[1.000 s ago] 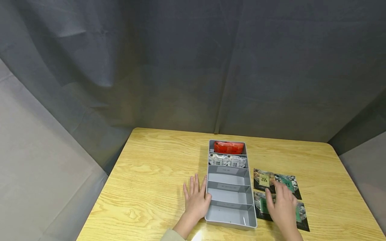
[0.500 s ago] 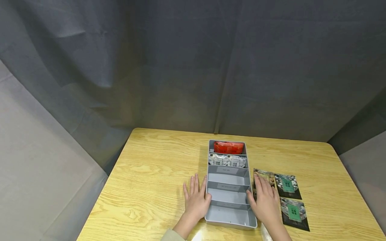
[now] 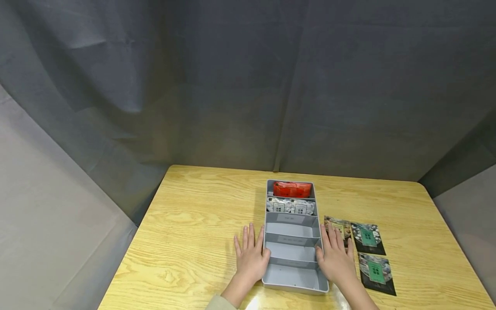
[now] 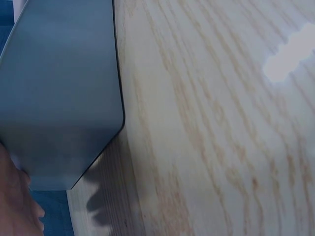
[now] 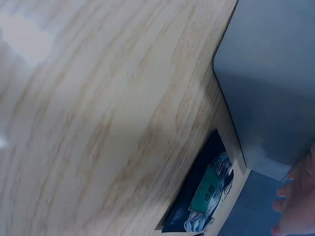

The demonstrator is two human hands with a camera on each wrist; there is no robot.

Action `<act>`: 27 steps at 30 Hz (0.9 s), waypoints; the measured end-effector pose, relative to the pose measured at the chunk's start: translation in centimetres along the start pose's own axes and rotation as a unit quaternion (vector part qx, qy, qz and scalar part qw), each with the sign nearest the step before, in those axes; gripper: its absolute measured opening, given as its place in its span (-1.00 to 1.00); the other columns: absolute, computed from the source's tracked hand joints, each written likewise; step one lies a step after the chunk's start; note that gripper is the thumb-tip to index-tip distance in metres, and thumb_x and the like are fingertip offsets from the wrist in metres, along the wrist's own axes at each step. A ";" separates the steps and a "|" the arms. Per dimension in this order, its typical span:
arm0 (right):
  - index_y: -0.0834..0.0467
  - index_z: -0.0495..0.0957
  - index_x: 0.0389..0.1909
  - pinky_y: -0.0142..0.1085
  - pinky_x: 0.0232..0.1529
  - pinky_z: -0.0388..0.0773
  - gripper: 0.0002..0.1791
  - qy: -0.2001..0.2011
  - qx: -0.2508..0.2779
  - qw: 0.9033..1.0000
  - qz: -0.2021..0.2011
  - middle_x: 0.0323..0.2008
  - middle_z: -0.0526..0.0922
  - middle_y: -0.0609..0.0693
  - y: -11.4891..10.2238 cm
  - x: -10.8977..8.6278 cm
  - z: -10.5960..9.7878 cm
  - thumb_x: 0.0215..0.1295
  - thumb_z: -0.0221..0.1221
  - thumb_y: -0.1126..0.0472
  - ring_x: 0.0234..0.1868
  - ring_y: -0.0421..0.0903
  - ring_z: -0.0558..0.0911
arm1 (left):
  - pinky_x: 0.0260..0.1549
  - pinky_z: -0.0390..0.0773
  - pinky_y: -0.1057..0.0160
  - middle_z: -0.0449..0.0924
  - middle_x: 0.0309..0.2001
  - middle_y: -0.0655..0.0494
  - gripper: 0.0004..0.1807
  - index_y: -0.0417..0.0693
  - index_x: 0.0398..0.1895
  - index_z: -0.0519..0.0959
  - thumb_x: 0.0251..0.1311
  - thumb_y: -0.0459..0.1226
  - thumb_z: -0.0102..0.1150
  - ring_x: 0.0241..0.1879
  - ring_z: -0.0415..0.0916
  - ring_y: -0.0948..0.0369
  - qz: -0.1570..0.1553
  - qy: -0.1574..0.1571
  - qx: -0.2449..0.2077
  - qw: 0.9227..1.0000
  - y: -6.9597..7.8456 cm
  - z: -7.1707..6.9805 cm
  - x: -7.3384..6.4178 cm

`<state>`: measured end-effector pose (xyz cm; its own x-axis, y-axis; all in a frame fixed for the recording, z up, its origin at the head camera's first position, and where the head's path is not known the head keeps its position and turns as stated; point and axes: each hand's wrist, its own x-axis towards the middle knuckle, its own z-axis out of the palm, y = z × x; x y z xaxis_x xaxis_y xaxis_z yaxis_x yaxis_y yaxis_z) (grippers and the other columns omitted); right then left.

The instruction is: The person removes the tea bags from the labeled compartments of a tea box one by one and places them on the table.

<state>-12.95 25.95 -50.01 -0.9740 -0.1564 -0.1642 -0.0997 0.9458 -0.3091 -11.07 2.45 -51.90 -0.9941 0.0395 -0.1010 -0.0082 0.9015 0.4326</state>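
Note:
A long grey divided box (image 3: 296,289) lies lengthwise between my two hands in the head view. My left hand (image 3: 249,260) rests along its left wall, fingers straight and spread, thumb at the rim. On the other side my right hand (image 3: 336,260) lies against the right wall with straight fingers, its thumb over the rim. The right fingertips overlap a packet with a yellow label (image 3: 341,226). In both wrist views the box walls, left (image 4: 64,73) and right (image 5: 270,88), stand close to the fingers.
Red packets (image 3: 292,189) fill the farthest compartment, and white patterned packets (image 3: 290,206) the second. Two dark packets with green labels, an upper one (image 3: 368,238) and a lower one (image 3: 376,273), lie on the wooden table (image 3: 193,237) at right. A grey curtain (image 3: 232,86) hangs behind.
My right hand has moved left from above the packets to the box's right side. It now covers the spot where a lower left packet showed. My left hand has stayed put.

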 end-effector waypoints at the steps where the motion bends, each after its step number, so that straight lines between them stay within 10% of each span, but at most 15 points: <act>1: 0.19 -0.23 0.43 0.24 0.23 -0.43 -0.27 -0.002 0.001 1.000 -0.002 0.40 -0.19 0.25 0.0 0.0 0.0 0.35 -0.16 0.05 0.38 0.24 -0.19 | 0.22 -0.38 -0.26 -0.25 0.43 -0.13 -0.35 0.07 0.43 -0.01 0.25 -0.10 -0.26 0.40 -0.43 -0.04 -0.001 0.000 -0.001 1.000 0.0 0.0 0.0; 17: 0.18 -0.37 0.42 0.18 0.26 -0.47 -0.26 -0.006 0.003 1.000 -0.023 0.43 -0.36 0.15 0.4 0.2 0.4 0.38 -0.22 0.06 0.41 0.13 -0.31 | 0.23 -0.31 -0.25 -0.13 0.43 -0.03 -0.16 -0.09 0.42 -0.05 0.05 -0.14 0.01 0.40 -0.31 -0.04 0.045 0.037 -0.034 0.998 0.2 -1.9 0.6; 27: 0.19 -0.33 0.42 0.18 0.23 -0.58 -0.27 -0.004 0.008 1.000 -0.020 0.43 -0.39 0.14 0.5 0.2 0.5 0.38 -0.22 0.07 0.41 0.15 -0.29 | 0.27 -0.08 -0.12 0.05 0.38 -0.04 -0.41 -0.05 0.34 0.19 0.21 -0.19 -0.08 0.38 -0.07 0.05 0.148 0.138 0.001 0.979 -0.5 -2.6 5.5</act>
<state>-13.11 26.23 -50.67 -0.9675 -0.1963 -0.1593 -0.1351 0.9342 -0.3303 -16.79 1.08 -50.38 -0.9443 0.1818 0.2744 0.2848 0.8691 0.4044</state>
